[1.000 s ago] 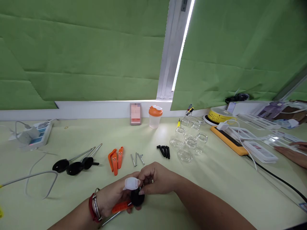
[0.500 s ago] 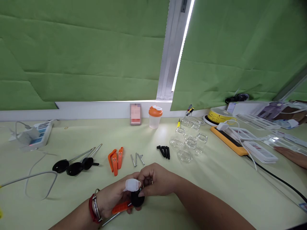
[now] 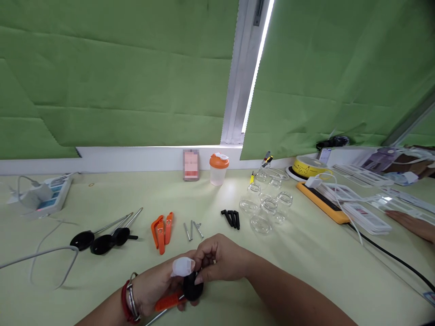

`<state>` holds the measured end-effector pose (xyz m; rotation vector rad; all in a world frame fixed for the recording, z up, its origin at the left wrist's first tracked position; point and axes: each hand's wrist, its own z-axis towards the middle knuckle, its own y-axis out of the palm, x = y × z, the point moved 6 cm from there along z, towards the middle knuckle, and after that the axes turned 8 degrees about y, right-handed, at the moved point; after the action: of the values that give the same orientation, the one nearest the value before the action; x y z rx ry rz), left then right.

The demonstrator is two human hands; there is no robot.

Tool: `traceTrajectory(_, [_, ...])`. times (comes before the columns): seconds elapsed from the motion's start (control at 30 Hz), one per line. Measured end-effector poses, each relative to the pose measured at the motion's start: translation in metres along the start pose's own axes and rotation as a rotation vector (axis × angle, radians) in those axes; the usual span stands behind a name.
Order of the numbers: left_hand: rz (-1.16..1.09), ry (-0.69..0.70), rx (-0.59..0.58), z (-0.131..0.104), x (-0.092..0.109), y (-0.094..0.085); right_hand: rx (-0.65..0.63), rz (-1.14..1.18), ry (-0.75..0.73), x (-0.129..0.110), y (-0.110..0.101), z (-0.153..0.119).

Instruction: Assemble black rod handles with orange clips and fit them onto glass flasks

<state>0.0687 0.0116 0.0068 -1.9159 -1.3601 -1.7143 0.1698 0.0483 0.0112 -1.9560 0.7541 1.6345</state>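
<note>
A black round-headed piece (image 3: 193, 290) is held low over the near part of the bench (image 3: 220, 308), in front of the wearer. It is gripped from beneath and behind by the left hand (image 3: 151, 287), whose thumb is wrapped in a white covering (image 3: 182, 266). An orange handle (image 3: 169, 301) is held in the same hand, against the black piece, and a metal rod (image 3: 157, 317) is seen slanting out below it. The right hand (image 3: 220, 260) is closed at the upper edge of the black piece, its thumb pressed on the surface; whether anything small is pinched between its fingertips cannot be told.

Beyond the hands, three orange handles (image 3: 161, 237) are laid side by side, with metal screws (image 3: 191, 231) to their right and short black pieces (image 3: 233, 219) farther right. Three black round heads with metal rods (image 3: 102, 244) are grouped at the left. Clear glass jars (image 3: 261, 224) are clustered right of the short black pieces. A co-worker's hand (image 3: 409, 224) is seen at the far right.
</note>
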Motion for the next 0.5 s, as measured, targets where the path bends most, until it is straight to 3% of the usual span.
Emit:
traceTrajectory(0.37, [-0.084, -0.032, -0.019, 0.000, -0.009, -0.007, 0.016, -0.056, -0.010, -0.004, 0.003, -0.001])
traceTrajectory(0.5, [-0.135, 0.022, -0.004, 0.001, -0.006, -0.006, 0.167, -0.100, -0.105, -0.015, -0.001, -0.004])
